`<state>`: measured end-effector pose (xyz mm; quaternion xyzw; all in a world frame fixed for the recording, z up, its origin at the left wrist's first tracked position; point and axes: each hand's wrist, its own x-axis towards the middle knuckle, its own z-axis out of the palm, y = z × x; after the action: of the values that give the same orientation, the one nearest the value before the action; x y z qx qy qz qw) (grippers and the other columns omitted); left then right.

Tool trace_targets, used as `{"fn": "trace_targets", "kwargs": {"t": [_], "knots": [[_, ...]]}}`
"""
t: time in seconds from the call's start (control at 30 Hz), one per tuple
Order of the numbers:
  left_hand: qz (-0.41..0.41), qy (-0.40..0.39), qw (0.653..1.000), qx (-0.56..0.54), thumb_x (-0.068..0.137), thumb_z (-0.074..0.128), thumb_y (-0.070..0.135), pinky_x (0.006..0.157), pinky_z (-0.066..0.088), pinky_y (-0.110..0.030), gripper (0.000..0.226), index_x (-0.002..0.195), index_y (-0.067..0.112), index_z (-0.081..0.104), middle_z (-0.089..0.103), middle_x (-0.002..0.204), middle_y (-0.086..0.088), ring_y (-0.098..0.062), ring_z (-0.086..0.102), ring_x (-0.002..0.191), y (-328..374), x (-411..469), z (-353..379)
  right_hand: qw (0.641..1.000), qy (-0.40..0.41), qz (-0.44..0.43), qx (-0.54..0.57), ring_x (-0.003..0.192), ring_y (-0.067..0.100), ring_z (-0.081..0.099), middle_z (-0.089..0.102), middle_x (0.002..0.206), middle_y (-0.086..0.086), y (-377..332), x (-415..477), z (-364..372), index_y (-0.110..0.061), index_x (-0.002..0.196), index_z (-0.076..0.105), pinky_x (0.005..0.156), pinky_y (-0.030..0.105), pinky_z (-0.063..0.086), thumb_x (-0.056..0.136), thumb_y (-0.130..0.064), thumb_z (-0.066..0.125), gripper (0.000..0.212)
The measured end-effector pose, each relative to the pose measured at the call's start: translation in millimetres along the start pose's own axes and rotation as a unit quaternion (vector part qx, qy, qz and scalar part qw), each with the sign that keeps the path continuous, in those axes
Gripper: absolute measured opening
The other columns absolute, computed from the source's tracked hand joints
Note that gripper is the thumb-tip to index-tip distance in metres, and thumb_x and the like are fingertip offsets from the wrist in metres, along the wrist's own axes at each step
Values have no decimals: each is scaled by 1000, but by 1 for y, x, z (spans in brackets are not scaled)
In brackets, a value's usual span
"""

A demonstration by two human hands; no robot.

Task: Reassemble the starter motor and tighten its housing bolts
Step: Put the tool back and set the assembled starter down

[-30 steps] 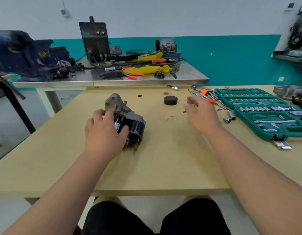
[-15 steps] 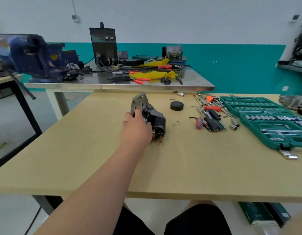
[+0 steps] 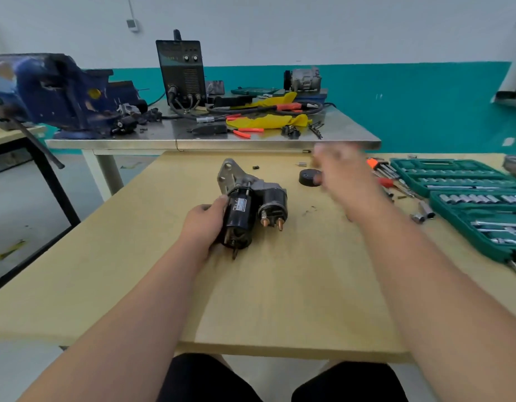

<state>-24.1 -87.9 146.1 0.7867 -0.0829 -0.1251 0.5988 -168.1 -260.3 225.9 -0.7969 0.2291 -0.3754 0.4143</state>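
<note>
Seemingly a fetching step: the left hand [image 3: 206,224] grips the starter motor [image 3: 252,203] lying midway on the table [image 3: 280,300], while the right hand [image 3: 342,177] (too blurred to tell its fingers' state) hovers just beside the black cap [image 3: 307,177] farther right, needing a sure pick next.

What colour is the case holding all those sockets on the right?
The socket case is dark teal-green, seen clearly in the head view.
</note>
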Motion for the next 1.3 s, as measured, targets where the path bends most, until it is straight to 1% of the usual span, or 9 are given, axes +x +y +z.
{"fn": "trace_targets", "kwargs": {"t": [0.07,0.13,0.23,0.37,0.53,0.67,1.03,1.17,1.3], "knots": [[-17,-61,998,20,77,60,63,64,50,-30,55,90,11,67,71,86,-6,-21,66,75,4,7,0,966,-157,140,-152,92,19,59,65,108,6,30,-7,40,-18,114,60,73,31,40,95,-60,25,57],[-33,-140,989,28,69,65,67,82,54,-36,68,103,8,65,72,97,-9,-24,69,88,12,13,2,955,-203,159,-147,99,24,56,61,109,8,40,-8,69,-10,128,52,80,35,41,94,-66,20,73],[-30,-160,985,57,71,74,55,60,53,-26,60,103,5,62,72,92,-11,-19,71,72,19,15,7,967,-182,172,-53,95,20,59,63,108,4,44,-4,84,-14,126,53,67,31,39,89,-66,36,66],[67,-126,989,-32,68,81,41,58,55,-28,43,96,12,65,73,90,-8,-17,71,70,11,10,19,984,-142,91,56,87,6,62,63,98,-12,56,-3,79,-30,116,52,62,21,43,89,-45,55,31],[285,-79,951,-92,70,78,23,77,52,-15,53,115,31,53,66,107,14,3,63,96,16,-2,31,985,-112,-73,108,108,-13,49,44,110,-48,45,-4,60,-46,134,24,82,7,46,81,-34,61,65],[384,-98,916,-56,76,75,16,93,48,-23,46,119,24,61,65,116,14,-5,59,112,14,-5,27,981,-133,-127,62,116,-17,40,29,110,-60,41,-9,53,-53,131,21,85,-4,33,78,-33,63,71],[354,-95,928,-74,71,80,24,86,48,-16,48,113,35,61,67,111,18,-1,61,108,19,-6,26,980,-147,-120,59,114,-14,44,36,110,-53,34,-11,49,-45,139,20,88,4,38,84,-32,62,71],[223,-113,959,-135,54,81,37,87,53,-38,71,117,28,49,67,108,6,-11,66,100,22,-9,25,980,-133,-97,116,105,-11,52,52,114,-32,27,-8,49,-34,138,31,81,7,43,76,-43,60,68],[88,-240,947,-195,56,78,35,80,55,-45,78,126,13,51,67,113,-13,-29,68,97,29,-12,15,969,-172,-90,155,125,-2,44,38,138,-24,21,-8,41,-41,141,24,97,19,42,72,-59,52,77]]}}
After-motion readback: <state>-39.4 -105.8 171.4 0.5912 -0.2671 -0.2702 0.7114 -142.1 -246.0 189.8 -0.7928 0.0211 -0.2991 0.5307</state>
